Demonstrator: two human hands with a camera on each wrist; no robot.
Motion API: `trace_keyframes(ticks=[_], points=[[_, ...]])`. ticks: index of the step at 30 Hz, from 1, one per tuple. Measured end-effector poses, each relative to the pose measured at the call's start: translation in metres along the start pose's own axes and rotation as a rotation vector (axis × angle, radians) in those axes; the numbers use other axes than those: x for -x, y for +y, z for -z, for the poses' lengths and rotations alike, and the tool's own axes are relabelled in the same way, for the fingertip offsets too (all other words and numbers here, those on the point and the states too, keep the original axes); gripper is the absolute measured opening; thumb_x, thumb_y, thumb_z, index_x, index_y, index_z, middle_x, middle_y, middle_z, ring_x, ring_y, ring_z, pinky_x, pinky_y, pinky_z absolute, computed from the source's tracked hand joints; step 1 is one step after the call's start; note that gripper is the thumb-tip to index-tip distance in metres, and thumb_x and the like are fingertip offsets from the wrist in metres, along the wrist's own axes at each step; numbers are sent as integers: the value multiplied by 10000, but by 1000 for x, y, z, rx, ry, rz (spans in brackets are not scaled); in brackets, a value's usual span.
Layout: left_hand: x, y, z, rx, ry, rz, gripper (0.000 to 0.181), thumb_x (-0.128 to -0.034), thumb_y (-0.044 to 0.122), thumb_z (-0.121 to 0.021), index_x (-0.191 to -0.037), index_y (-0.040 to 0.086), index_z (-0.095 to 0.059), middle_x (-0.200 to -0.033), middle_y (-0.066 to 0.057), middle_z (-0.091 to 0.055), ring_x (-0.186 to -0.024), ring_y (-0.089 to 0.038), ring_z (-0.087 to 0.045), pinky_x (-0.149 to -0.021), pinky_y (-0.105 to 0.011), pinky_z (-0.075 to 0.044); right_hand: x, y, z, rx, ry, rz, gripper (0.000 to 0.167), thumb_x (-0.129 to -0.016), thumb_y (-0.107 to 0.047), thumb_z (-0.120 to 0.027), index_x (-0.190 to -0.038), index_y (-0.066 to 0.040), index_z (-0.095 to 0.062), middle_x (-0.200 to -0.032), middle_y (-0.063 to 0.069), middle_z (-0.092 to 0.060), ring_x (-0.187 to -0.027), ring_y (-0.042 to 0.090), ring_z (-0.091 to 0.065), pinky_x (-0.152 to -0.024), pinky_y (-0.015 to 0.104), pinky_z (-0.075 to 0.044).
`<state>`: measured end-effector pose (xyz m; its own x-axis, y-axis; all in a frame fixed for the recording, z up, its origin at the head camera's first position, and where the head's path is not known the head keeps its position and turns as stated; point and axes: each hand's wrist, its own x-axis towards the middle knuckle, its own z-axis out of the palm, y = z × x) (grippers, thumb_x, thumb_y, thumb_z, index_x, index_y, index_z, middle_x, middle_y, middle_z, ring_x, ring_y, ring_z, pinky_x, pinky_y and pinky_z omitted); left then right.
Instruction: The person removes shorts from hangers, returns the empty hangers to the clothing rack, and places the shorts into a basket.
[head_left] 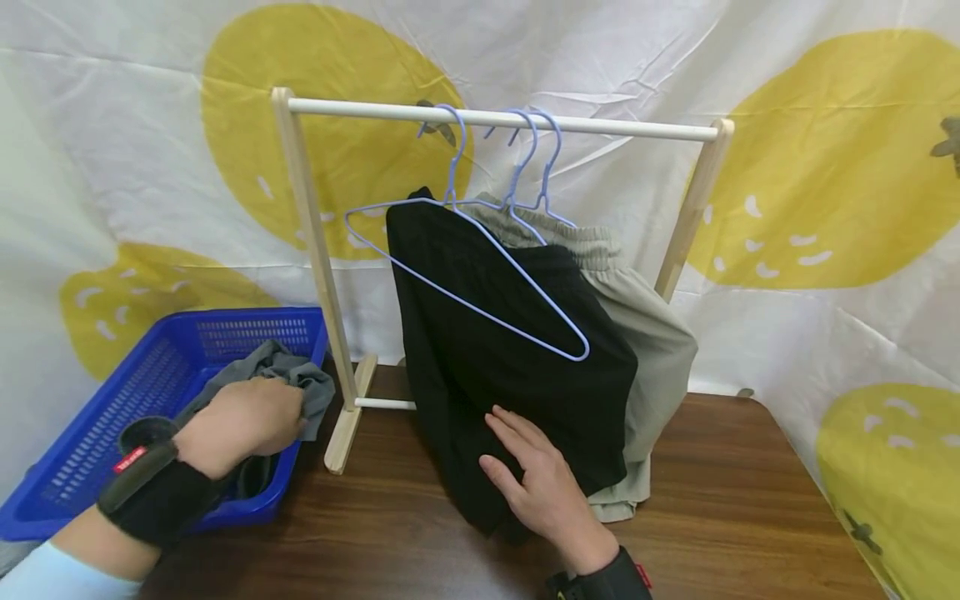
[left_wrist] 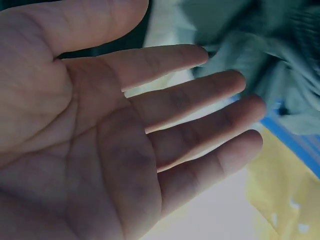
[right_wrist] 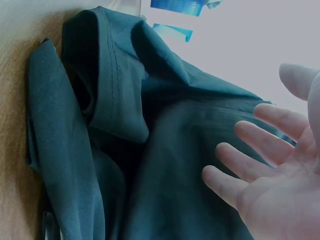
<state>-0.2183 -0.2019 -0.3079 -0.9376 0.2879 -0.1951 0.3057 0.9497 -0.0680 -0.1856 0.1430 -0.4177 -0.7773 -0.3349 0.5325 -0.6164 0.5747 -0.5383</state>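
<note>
In the head view my left hand (head_left: 251,421) is over the blue basket (head_left: 307,321), at a crumpled grey cloth (head_left: 277,362). The left wrist view shows its palm and fingers extended, with grey cloth (left_wrist: 240,50) beyond the fingertips. My right hand (head_left: 543,483), fingers straight, lies in front of the lower part of the black shorts (head_left: 510,350). From the right wrist, the shorts' leg opening (right_wrist: 117,75) shows, and I cannot tell if the fingers touch the fabric. A bare lilac hanger (head_left: 480,312) hangs tilted before the black shorts.
A wooden rack (head_left: 311,208) with a white rail (head_left: 360,108) stands on the brown table (head_left: 720,500). Light grey shorts (head_left: 660,333) hang behind the black ones. Dark items lie in the basket under my left wrist. A patterned curtain (head_left: 600,50) covers the back.
</note>
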Motion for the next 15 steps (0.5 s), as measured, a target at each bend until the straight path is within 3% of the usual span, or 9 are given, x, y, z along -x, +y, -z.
trace_keyframes(ticks=[5,8,15], points=[[-6,17,3,-1,70,-32,345,-984,220,-688,-1221,-29,-684,-1139,-268,-651,-1053,-485,-640,-840,-585,-551,0,0,0,4,2,5,476,-1004,-210,-691,-1434,-27,-603,-1504,148,-557,-1389,323,-526,-1069,553,-468],[-9,28,3,27,127,-43,372,-992,243,-684,-1249,-25,-671,-1144,-250,-642,-1057,-463,-629,-851,-577,-544,0,0,1,5,4,12,477,-1006,-211,-687,-1440,-36,-599,-1506,151,-554,-1394,325,-521,-1072,554,-466],[-13,53,3,138,332,-99,491,-1011,246,-657,-1381,-70,-596,-1260,-285,-627,-1156,-491,-603,-959,-598,-506,-1,-2,4,29,35,47,475,-996,-191,-695,-1439,-43,-602,-1493,165,-564,-1387,331,-527,-1072,547,-467]])
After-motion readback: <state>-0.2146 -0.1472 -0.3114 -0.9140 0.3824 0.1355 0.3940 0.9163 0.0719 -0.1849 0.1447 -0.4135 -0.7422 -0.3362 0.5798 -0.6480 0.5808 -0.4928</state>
